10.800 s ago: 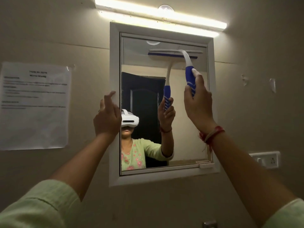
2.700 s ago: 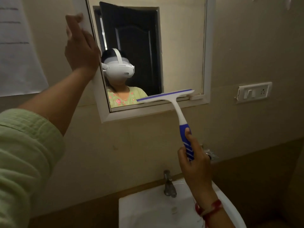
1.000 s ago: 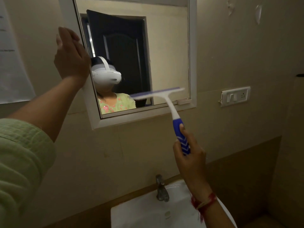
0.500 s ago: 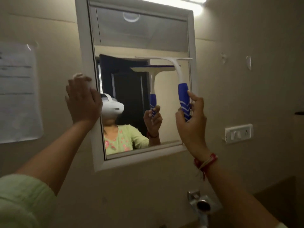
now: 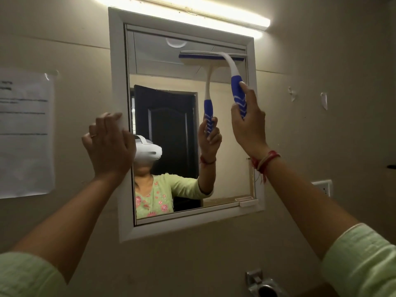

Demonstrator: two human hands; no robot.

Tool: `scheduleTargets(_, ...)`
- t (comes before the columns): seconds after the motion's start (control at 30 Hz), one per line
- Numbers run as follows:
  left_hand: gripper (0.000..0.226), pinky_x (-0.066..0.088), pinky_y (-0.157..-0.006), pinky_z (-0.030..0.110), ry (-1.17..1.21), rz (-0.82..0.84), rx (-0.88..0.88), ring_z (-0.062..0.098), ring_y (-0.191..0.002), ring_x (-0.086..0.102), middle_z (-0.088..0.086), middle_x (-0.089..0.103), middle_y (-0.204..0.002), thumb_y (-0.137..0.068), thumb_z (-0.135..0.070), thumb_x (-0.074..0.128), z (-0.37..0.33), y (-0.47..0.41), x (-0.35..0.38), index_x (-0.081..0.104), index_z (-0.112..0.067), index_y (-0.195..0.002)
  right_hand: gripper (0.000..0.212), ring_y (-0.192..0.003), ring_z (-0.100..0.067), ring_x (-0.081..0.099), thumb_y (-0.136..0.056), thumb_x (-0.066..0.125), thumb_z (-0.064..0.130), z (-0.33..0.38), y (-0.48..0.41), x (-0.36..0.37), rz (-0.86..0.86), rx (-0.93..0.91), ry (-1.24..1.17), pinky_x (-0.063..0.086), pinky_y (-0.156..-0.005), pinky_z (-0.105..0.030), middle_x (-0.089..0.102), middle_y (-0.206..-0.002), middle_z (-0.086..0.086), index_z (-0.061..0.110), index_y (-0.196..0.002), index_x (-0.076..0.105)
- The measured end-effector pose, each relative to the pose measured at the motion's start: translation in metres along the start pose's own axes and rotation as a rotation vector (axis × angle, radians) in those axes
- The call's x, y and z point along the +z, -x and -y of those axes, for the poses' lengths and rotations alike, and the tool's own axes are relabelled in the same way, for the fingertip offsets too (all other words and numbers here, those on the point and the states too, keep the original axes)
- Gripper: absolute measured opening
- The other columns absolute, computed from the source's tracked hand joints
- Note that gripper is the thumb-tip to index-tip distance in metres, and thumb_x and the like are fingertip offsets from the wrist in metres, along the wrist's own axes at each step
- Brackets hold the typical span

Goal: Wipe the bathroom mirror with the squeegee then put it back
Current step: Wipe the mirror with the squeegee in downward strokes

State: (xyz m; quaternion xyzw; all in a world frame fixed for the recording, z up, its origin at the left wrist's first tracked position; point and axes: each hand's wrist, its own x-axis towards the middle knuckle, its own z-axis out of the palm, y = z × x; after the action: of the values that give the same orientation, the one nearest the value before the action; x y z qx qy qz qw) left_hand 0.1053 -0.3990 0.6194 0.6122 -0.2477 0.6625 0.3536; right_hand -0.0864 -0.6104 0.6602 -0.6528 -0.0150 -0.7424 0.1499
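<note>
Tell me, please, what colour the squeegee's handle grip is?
Blue with white chevron stripes, on a white neck; the squeegee shows best in the head view.

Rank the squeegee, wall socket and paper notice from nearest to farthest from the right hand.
1. squeegee: gripped in the right hand, blade at the mirror's top.
2. wall socket: lower right on the wall.
3. paper notice: far left.

Views: one only, head-worn.
Facing: forward and slightly up at the mirror (image 5: 192, 125) on the far wall.
Nearness: close, within arm's reach.
</note>
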Motion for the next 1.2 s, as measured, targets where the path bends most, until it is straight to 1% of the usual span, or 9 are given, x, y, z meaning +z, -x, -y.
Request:
scheduleTargets(0.07,0.033,0.033,-0.077,0.043,-0.002,-0.009,0.010,0.032,-0.097,0.044,0.014,0.049,-0.112,-0.083,-0.014,0.052,-0.001,-0.001,-0.001,0.044,-0.014,-0.116,0.045,-0.101,-0.023,0.061,-0.092,0.049,0.015,0.001,-0.005,-0.002,0.000,-0.006,0.022,0.054,-0.083,-0.029,0.055,-0.128,-0.013,0.010,-0.135,0.036)
scheduleTargets(0.13,0.033,0.033,-0.077,0.043,0.001,0.003,0.027,0.032,-0.096,0.046,0.014,0.052,-0.111,-0.085,-0.016,0.048,-0.001,0.002,-0.001,0.045,-0.013,-0.117,0.045,-0.102,-0.023,0.061,-0.092,0.049,0.016,-0.001,-0.005,-0.005,-0.002,0.003,0.028,0.054,-0.084,-0.031,0.055,-0.128,-0.012,0.010,-0.135,0.038)
scheduleTargets(0.3,0.054,0.035,-0.087,0.047,0.017,0.110,0.043,0.033,-0.111,0.048,0.013,0.041,-0.142,-0.089,-0.026,0.035,0.003,0.021,-0.003,0.027,-0.016,-0.142,0.045,-0.097,-0.009,0.055,-0.090,0.054,0.016,-0.006,0.015,-0.012,-0.017,0.029,0.003,0.049,-0.080,-0.019,0.057,-0.125,-0.010,0.012,-0.133,0.041)
scheduleTargets(0.4,0.057,0.031,-0.097,0.049,0.080,0.123,-0.002,0.028,-0.124,0.044,0.009,0.028,-0.151,-0.091,-0.027,0.031,-0.001,0.026,-0.001,0.021,-0.018,-0.146,0.045,-0.096,-0.012,0.057,-0.089,0.054,0.019,-0.002,0.012,-0.014,-0.038,0.005,0.029,0.050,-0.079,-0.019,0.058,-0.124,-0.010,0.013,-0.132,0.042)
scheduleTargets(0.5,0.057,0.026,-0.102,0.051,0.111,0.126,-0.040,0.028,-0.129,0.040,0.006,0.025,-0.152,-0.090,-0.026,0.030,-0.003,0.029,0.001,0.020,-0.020,-0.146,0.043,-0.100,-0.019,0.061,-0.090,0.053,0.020,0.005,-0.007,-0.015,-0.053,-0.035,0.049,0.052,-0.081,-0.023,0.058,-0.123,-0.010,0.012,-0.131,0.042)
scheduleTargets(0.6,0.057,0.025,-0.103,0.051,0.118,0.124,-0.049,0.028,-0.132,0.037,0.005,0.027,-0.152,-0.089,-0.026,0.031,-0.001,0.030,0.001,0.021,-0.021,-0.146,0.042,-0.100,-0.017,0.061,-0.090,0.052,0.022,0.010,-0.022,-0.016,-0.047,-0.023,0.056,0.051,-0.082,-0.021,0.061,-0.121,-0.006,0.012,-0.130,0.045)
scheduleTargets(0.77,0.058,0.026,-0.103,0.051,0.126,0.123,-0.054,0.029,-0.132,0.035,0.007,0.029,-0.151,-0.089,-0.025,0.032,-0.001,0.031,-0.001,0.023,-0.020,-0.145,0.042,-0.099,-0.020,0.061,-0.090,0.052,0.020,0.001,-0.006,-0.013,-0.055,0.005,0.045,0.053,-0.082,-0.027,0.059,-0.122,-0.009,0.012,-0.130,0.043)
scheduleTargets(1.07,0.059,0.032,-0.095,0.053,0.116,0.151,-0.035,0.036,-0.129,0.036,0.011,0.027,-0.151,-0.089,-0.025,0.034,-0.001,0.032,0.000,0.021,-0.016,-0.146,0.044,-0.104,-0.020,0.059,-0.090,0.053,0.016,0.001,-0.014,0.004,-0.053,0.012,-0.016,0.046,-0.082,-0.017,0.057,-0.126,-0.011,0.009,-0.132,0.042)
scheduleTargets(1.2,0.059,0.031,-0.097,0.054,0.119,0.146,-0.039,0.036,-0.129,0.035,0.010,0.027,-0.152,-0.089,-0.023,0.035,-0.001,0.032,0.001,0.021,-0.017,-0.146,0.047,-0.103,-0.017,0.059,-0.090,0.054,0.016,-0.004,-0.002,0.003,-0.057,0.037,-0.038,0.047,-0.082,-0.018,0.057,-0.126,-0.010,0.012,-0.135,0.040)
